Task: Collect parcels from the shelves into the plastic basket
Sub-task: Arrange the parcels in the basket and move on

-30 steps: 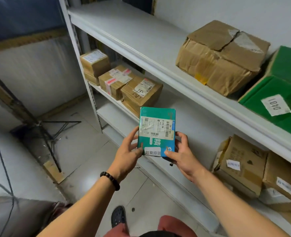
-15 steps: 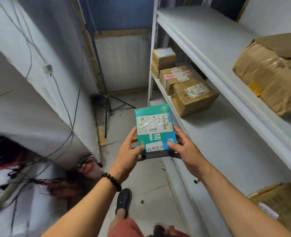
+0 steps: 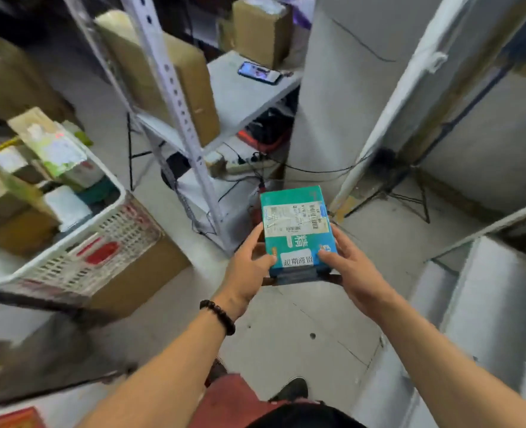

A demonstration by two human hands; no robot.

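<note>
Head view, L to R: white plastic basket (image 3: pixel 79 257) is sitting far left on top of a brown carton (image 3: pixel 141 276), already holding several parcels (image 3: pixel 57 156), some sticking up above the rim. Metal shelf upright (image 3: pixel 175 118) w/ tall cardboard box (image 3: pixel 162 72) is standing behind it; a phone (image 3: pixel 258 73) is lying on the shelf board further back. Centre frame, left hand (image 3: pixel 249 270) is gripping the near-left edge of the teal parcel (image 3: pixel 297 230), thumb on top, beaded bracelet (image 3: pixel 217 316) on wrist. Right hand (image 3: pixel 352 270) is gripping the near-right edge, fingers wrapped under. Parcel is being held flat-ish, label up, over the floor, well apart from the basket. Right side: grey shelf boards (image 3: pixel 496 304), mostly blurred.

Step, my read: carrying phase, parcel off shelf, not yet dropped. Next move is probably needing a swing left and lift over the rim, then placing into a gap since the basket is looking pretty full; stuff could tip.
</note>
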